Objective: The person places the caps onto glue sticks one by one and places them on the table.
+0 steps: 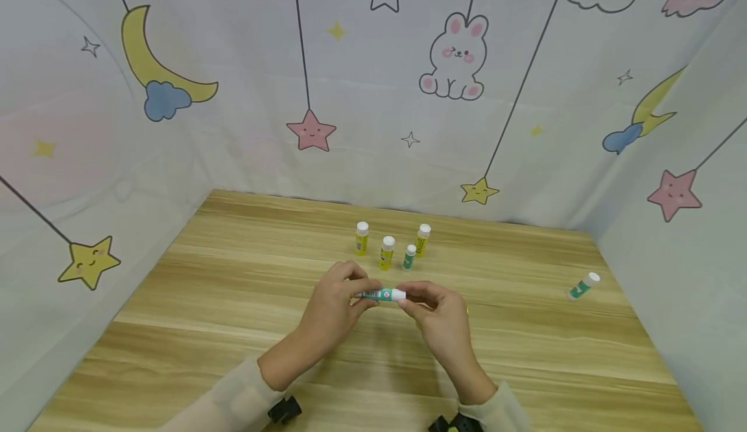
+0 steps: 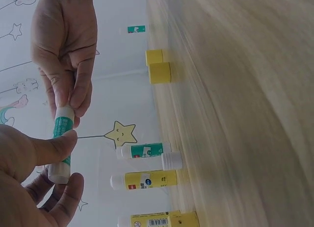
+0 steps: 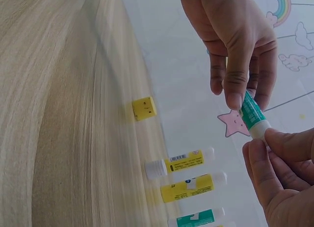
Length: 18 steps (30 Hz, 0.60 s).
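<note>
Both hands hold a glue stick (image 1: 385,294) with a green label and a white cap, lying level above the table in the head view. The left hand (image 1: 335,299) grips its body with thumb and fingers. On the capped end, the right hand (image 1: 440,315) pinches with thumb and fingertips. In the left wrist view the glue stick (image 2: 63,124) shows its white bottom end below the left thumb. From the right wrist, the green label (image 3: 252,112) shows between the two hands.
Beyond the hands stand yellow glue sticks (image 1: 362,240) and a small green glue stick (image 1: 410,258). Another green glue stick (image 1: 583,286) stands far right. Small yellow blocks (image 2: 160,73) sit on the wooden table (image 1: 233,257). A patterned cloth (image 1: 362,166) hangs behind.
</note>
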Each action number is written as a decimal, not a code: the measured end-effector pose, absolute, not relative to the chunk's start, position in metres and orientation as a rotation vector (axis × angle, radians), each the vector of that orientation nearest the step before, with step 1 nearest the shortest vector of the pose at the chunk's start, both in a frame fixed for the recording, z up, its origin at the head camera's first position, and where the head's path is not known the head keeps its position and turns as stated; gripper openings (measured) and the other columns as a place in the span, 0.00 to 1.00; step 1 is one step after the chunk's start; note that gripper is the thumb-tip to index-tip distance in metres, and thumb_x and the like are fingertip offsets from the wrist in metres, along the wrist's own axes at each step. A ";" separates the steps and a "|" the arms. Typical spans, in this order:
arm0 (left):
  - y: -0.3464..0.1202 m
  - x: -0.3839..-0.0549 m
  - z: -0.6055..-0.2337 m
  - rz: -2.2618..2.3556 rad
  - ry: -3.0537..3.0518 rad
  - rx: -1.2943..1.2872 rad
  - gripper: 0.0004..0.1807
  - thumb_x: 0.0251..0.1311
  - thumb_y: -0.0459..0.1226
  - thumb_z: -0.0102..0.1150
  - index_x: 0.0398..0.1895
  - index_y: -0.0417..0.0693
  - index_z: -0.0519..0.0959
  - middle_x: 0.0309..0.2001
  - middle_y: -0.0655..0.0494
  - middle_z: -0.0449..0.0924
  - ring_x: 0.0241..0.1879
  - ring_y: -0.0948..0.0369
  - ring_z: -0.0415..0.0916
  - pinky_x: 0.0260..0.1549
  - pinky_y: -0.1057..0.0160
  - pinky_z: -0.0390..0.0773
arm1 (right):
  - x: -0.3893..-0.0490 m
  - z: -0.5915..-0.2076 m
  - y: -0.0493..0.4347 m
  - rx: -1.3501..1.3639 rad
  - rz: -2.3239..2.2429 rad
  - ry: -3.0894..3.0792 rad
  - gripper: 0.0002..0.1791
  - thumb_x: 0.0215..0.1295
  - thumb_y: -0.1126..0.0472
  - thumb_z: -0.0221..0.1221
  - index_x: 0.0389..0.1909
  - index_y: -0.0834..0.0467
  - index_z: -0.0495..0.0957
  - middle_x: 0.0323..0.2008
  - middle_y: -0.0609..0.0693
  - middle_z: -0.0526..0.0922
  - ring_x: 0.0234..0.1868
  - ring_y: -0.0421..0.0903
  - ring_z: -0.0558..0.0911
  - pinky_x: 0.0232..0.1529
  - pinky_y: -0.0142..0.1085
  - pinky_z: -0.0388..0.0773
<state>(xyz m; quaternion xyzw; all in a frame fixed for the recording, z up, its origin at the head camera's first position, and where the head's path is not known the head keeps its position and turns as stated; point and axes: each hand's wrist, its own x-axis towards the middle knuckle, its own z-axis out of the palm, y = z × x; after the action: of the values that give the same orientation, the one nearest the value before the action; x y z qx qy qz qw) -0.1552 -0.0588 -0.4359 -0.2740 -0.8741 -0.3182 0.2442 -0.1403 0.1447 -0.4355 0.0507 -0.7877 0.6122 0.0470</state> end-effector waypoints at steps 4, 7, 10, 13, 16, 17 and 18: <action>-0.059 -0.156 -0.437 -0.873 -2.383 -0.752 0.13 0.45 0.34 0.80 0.37 0.52 0.90 0.37 0.64 0.76 0.38 0.66 0.72 0.33 0.70 0.76 | -0.141 -0.436 0.145 0.163 1.864 -2.403 0.09 0.61 0.67 0.70 0.41 0.57 0.88 0.42 0.49 0.89 0.46 0.47 0.87 0.45 0.34 0.85; -0.059 -0.156 -0.437 -0.879 -2.381 -0.759 0.13 0.46 0.35 0.80 0.37 0.52 0.90 0.37 0.64 0.76 0.38 0.66 0.72 0.33 0.71 0.76 | -0.141 -0.437 0.146 0.164 1.861 -2.409 0.09 0.61 0.68 0.70 0.42 0.57 0.88 0.42 0.49 0.89 0.46 0.48 0.87 0.46 0.34 0.85; -0.058 -0.157 -0.439 -0.885 -2.384 -0.761 0.13 0.46 0.35 0.80 0.38 0.53 0.90 0.37 0.64 0.76 0.38 0.67 0.72 0.32 0.71 0.75 | -0.141 -0.437 0.147 0.164 1.876 -2.403 0.09 0.61 0.68 0.70 0.42 0.57 0.88 0.43 0.50 0.88 0.47 0.48 0.86 0.47 0.34 0.85; -0.058 -0.157 -0.439 -0.893 -2.389 -0.763 0.13 0.47 0.35 0.80 0.38 0.53 0.90 0.37 0.64 0.76 0.37 0.68 0.71 0.32 0.72 0.75 | -0.141 -0.436 0.148 0.162 1.931 -2.374 0.10 0.61 0.67 0.70 0.43 0.59 0.87 0.44 0.51 0.88 0.48 0.49 0.86 0.48 0.34 0.84; -0.058 -0.156 -0.439 -0.915 -2.389 -0.779 0.13 0.48 0.35 0.80 0.39 0.53 0.90 0.37 0.64 0.76 0.36 0.67 0.72 0.31 0.72 0.75 | -0.140 -0.435 0.149 0.160 2.000 -2.332 0.11 0.61 0.67 0.71 0.44 0.61 0.87 0.46 0.53 0.87 0.48 0.49 0.85 0.49 0.34 0.84; -0.058 -0.156 -0.439 -0.929 -2.389 -0.786 0.13 0.48 0.35 0.80 0.39 0.52 0.90 0.37 0.63 0.76 0.36 0.66 0.73 0.31 0.72 0.75 | -0.140 -0.435 0.150 0.159 2.012 -2.327 0.11 0.60 0.67 0.71 0.45 0.62 0.86 0.46 0.53 0.87 0.49 0.50 0.85 0.49 0.34 0.84; -0.058 -0.156 -0.439 -0.943 -2.389 -0.793 0.13 0.48 0.34 0.80 0.39 0.52 0.90 0.37 0.63 0.75 0.35 0.66 0.74 0.31 0.72 0.76 | -0.141 -0.435 0.151 0.162 2.020 -2.324 0.11 0.60 0.67 0.71 0.45 0.62 0.86 0.46 0.54 0.87 0.49 0.50 0.85 0.49 0.34 0.84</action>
<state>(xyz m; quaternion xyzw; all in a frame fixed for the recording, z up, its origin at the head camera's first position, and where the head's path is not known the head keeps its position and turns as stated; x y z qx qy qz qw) -0.1560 -0.0579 -0.4387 -0.2874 -0.8660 -0.3418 0.2251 -0.1405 0.1507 -0.4353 0.0525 -0.7534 0.6548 0.0289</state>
